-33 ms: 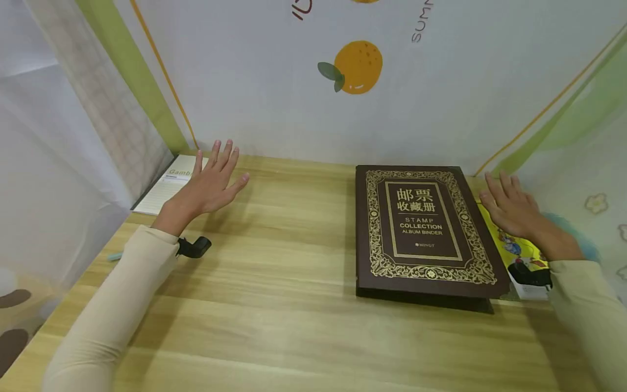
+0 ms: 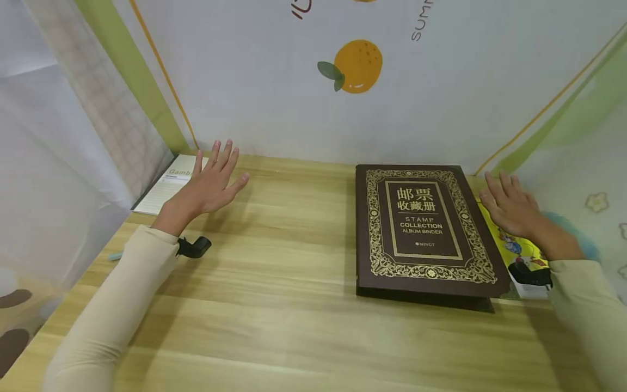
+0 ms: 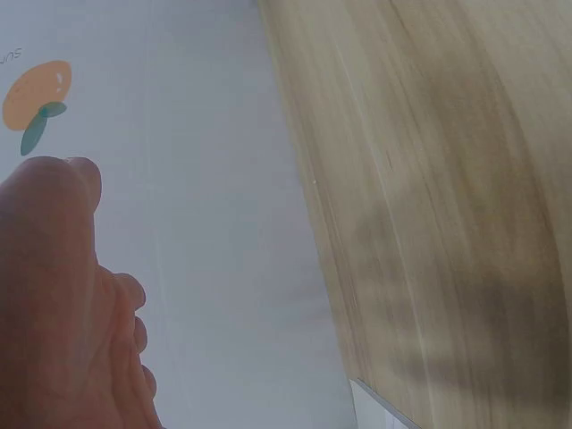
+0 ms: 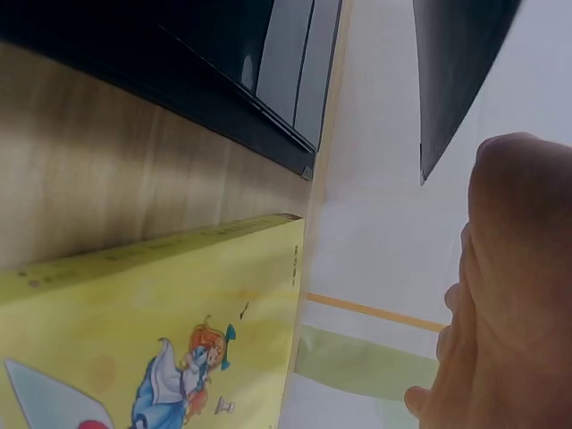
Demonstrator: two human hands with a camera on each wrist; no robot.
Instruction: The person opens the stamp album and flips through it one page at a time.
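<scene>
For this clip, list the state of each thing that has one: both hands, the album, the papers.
Left hand: open, fingers spread, holding nothing.
Right hand: open, above the yellow illustrated sheet.
Brown gold-trimmed stamp album binder: closed, flat on the wooden table.
White lined notepad: flat, at the table's corner.
</scene>
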